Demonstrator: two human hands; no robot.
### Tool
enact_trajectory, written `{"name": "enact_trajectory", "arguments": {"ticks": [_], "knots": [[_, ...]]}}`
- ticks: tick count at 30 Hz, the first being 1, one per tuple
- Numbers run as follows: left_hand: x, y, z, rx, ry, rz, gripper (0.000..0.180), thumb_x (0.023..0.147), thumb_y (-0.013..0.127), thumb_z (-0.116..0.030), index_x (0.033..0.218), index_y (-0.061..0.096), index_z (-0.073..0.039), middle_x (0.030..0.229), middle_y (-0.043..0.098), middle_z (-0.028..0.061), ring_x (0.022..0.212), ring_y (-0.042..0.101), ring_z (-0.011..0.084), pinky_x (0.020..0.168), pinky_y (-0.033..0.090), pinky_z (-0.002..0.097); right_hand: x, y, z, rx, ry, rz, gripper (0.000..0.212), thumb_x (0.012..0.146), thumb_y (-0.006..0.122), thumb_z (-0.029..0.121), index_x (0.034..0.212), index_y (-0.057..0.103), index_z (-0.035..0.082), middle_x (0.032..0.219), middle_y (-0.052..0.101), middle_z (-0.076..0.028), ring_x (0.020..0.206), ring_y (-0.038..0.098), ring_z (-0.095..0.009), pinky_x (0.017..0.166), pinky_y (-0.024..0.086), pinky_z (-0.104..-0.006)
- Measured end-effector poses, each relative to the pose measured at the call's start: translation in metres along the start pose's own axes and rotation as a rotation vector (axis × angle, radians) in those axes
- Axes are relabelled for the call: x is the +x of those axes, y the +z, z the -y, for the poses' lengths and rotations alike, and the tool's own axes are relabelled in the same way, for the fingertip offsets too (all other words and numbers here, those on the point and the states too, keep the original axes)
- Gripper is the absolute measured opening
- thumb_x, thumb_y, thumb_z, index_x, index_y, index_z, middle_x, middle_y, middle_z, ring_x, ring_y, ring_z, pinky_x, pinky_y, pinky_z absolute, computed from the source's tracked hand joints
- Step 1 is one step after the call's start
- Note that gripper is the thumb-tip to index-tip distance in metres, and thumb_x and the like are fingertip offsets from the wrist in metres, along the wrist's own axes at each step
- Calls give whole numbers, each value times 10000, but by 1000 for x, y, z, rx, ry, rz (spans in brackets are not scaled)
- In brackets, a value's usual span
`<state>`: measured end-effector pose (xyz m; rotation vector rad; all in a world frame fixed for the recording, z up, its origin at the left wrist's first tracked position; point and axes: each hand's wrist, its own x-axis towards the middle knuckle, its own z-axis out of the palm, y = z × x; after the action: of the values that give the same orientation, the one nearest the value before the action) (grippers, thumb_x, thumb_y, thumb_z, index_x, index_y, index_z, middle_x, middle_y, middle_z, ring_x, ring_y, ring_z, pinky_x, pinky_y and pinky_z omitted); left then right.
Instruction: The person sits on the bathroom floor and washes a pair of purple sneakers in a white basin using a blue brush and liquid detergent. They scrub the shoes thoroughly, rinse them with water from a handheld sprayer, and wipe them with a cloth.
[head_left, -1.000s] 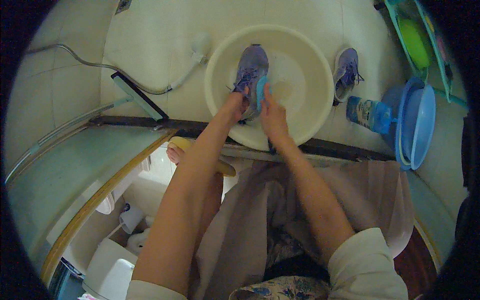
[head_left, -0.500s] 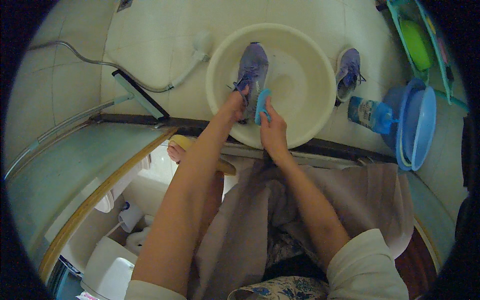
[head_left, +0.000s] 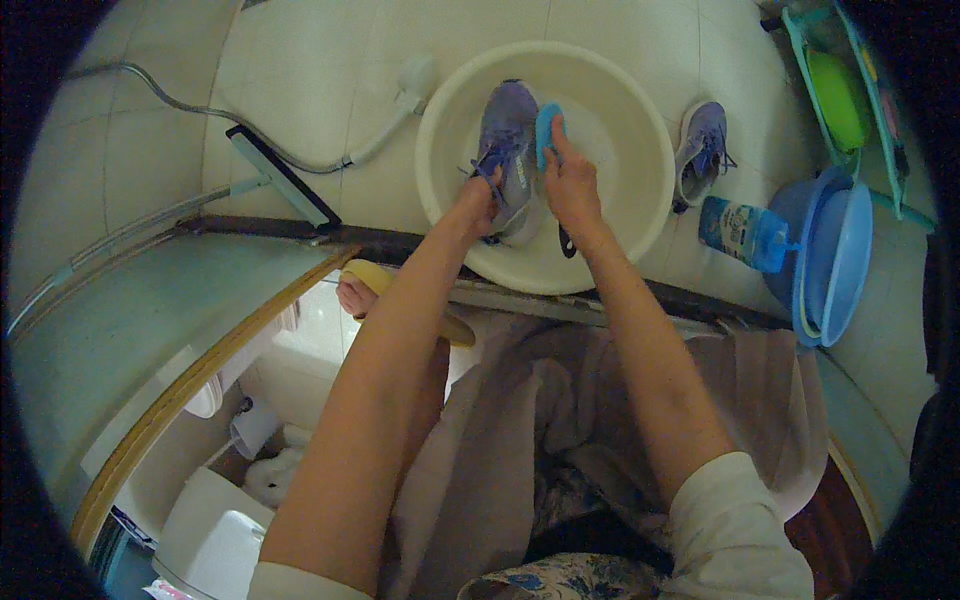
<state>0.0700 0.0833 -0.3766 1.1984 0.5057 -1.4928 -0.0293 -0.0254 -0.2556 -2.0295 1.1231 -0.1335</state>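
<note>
purple sneaker (head_left: 510, 122) lies in the cream basin (head_left: 625, 215), toe pointing away from me; my left hand (head_left: 480, 200) grips it near the laces, my right hand (head_left: 574, 190) is wrapped round a blue brush (head_left: 546, 128) just beside it. rightward, a blue bottle (head_left: 738, 230), then a second sneaker (head_left: 702, 150).

Left hand (head_left: 482, 198) blocks part of the held shoe's (head_left: 508, 118) collar; can't see how deep the fingers go. Right hand (head_left: 573, 190) covers the lower blue brush (head_left: 544, 130), bristles hidden. Bottle label (head_left: 733, 228) too blurry to read. Foot (head_left: 356, 297) partly behind left forearm (head_left: 372, 410). Turquoise rack (head_left: 798, 55) runs out of view up top.
</note>
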Motion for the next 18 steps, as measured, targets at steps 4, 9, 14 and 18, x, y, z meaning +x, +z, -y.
{"name": "enact_trajectory", "arguments": {"ticks": [4, 9, 14, 18], "knots": [[-4, -7, -4, -39, 7, 5, 316, 845, 548, -320, 1085, 505, -120, 888, 544, 22, 654, 441, 160, 611, 380, 318, -56, 24, -4, -7, -114, 13, 493, 817, 493, 98, 1294, 372, 122, 706, 535, -265, 640, 539, -375, 622, 416, -441], [-36, 33, -15, -19, -39, 14, 373, 863, 519, -301, 1165, 453, -91, 1028, 545, 51, 844, 505, 192, 730, 410, 326, -3, -3, 1, -130, 59, 65, 455, 825, 485, 88, 1271, 399, 73, 891, 562, -276, 796, 576, -369, 728, 437, -392], [-37, 25, -17, 28, -106, -13, 379, 886, 471, -304, 1184, 439, -73, 1119, 530, 76, 966, 510, 235, 847, 395, 365, -30, 20, -11, 134, -17, -147, 433, 836, 483, 108, 1257, 409, 42, 1021, 552, -266, 818, 592, -334, 754, 443, -329], [-23, 0, -11, -41, 12, 41, 367, 886, 469, -309, 1168, 455, -75, 1091, 541, 77, 944, 513, 236, 836, 398, 359, -52, 36, -21, 223, -34, -111, 437, 844, 479, 140, 1259, 398, 29, 1000, 565, -255, 782, 589, -323, 742, 443, -315]]}}
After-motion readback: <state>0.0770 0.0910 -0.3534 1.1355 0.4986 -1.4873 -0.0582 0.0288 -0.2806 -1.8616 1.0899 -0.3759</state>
